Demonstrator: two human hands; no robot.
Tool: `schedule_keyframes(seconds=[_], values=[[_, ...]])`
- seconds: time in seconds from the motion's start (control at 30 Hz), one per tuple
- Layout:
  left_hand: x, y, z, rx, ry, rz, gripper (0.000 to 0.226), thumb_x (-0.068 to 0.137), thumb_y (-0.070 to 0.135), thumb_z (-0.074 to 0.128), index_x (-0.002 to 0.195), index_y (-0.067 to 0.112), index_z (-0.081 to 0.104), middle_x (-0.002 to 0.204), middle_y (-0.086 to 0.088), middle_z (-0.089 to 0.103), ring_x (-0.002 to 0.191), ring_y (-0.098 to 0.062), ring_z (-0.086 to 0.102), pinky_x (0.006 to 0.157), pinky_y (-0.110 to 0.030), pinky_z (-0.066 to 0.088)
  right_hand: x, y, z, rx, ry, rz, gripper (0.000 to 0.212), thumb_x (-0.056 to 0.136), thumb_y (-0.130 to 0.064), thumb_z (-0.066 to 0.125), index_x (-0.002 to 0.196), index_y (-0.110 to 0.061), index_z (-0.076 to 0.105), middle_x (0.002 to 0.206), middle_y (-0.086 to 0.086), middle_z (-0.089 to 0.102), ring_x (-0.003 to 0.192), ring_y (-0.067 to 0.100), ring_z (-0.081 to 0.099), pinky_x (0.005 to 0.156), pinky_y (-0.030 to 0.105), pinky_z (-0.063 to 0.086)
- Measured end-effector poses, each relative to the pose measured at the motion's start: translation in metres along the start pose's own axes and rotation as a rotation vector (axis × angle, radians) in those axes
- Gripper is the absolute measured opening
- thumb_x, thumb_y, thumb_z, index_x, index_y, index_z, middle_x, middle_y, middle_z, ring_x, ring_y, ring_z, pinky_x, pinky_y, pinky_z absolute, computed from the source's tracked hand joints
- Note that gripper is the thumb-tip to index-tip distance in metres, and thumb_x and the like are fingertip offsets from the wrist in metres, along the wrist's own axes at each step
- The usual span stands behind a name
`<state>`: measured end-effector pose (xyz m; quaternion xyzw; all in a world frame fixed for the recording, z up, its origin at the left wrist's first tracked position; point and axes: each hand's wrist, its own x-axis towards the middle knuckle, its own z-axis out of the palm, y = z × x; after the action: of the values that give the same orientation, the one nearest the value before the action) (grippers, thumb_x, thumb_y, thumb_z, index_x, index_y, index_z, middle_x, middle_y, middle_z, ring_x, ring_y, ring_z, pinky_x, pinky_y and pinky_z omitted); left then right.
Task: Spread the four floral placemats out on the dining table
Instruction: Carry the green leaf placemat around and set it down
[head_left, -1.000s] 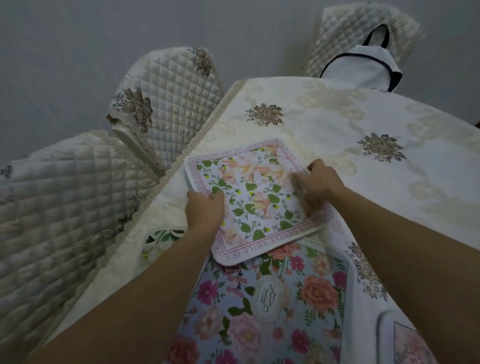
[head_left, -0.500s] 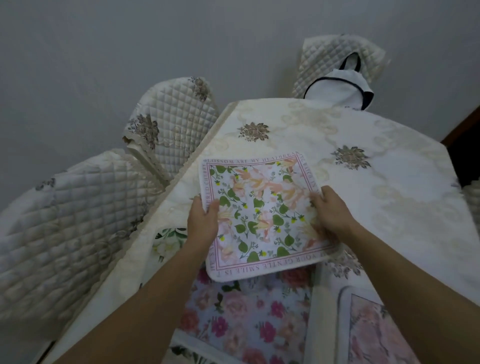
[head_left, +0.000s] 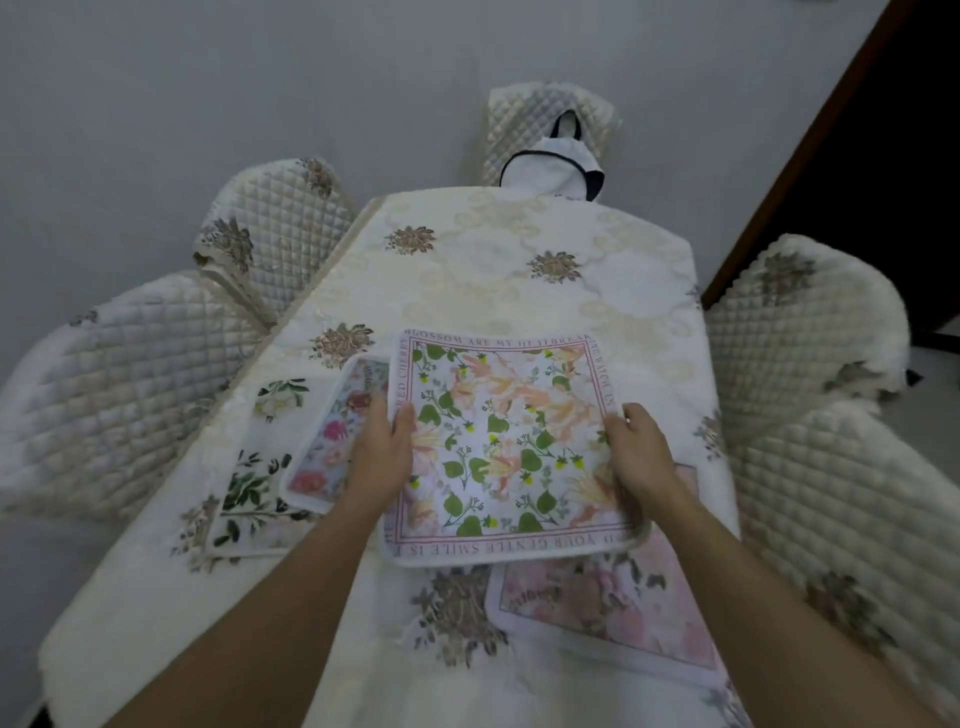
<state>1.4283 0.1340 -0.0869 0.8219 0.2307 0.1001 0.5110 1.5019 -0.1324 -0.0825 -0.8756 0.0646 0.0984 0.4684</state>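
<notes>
I hold a square placemat with green leaves, peach flowers and a lettered pink border (head_left: 506, 447) over the middle of the table. My left hand (head_left: 382, 452) grips its left edge, my right hand (head_left: 636, 454) its right edge. It overlaps a pale blue placemat with pink roses (head_left: 332, 447) on its left. Further left lies a white placemat with dark green leaves (head_left: 257, 478) by the table's left edge. A pink placemat with pale roses (head_left: 623, 618) lies at the near right, partly under the held one.
The table wears a cream embroidered tablecloth (head_left: 493, 270). Quilted chair covers stand at the left (head_left: 124, 374), far left (head_left: 270, 234), far end (head_left: 550, 124) and right (head_left: 821, 395). A white bag with black trim (head_left: 556, 171) hangs on the far chair.
The held placemat has moved rightward toward the table's centre, off the blue rose placemat, which now shows beside it. The view swung so that all placemats and the right chair appear.
</notes>
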Motion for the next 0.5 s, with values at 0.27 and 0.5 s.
schedule_keyframes(seconds=[0.27,0.5], values=[[-0.092,0.027,0.012,-0.011,-0.119,0.045,0.033,0.104,0.034,0.039,0.127,0.014,0.050,0.107,0.000,0.061,0.101,-0.023,0.060,0.079,-0.033,0.045,-0.105,0.034,-0.073,0.043,0.093,-0.023,0.027,0.104,-0.034,0.039,0.104,-0.013,0.056,0.095,0.002,0.063,0.087,0.022,0.061,0.076,0.042,0.052],[-0.132,0.058,0.047,-0.099,-0.277,0.149,0.029,0.104,0.034,0.040,0.124,0.016,0.051,0.109,0.000,0.062,0.098,-0.019,0.061,0.077,-0.034,0.049,-0.180,0.060,-0.129,0.071,0.318,0.058,0.029,0.104,-0.033,0.040,0.115,-0.012,0.056,0.108,0.006,0.066,0.098,0.026,0.063,0.085,0.045,0.053]])
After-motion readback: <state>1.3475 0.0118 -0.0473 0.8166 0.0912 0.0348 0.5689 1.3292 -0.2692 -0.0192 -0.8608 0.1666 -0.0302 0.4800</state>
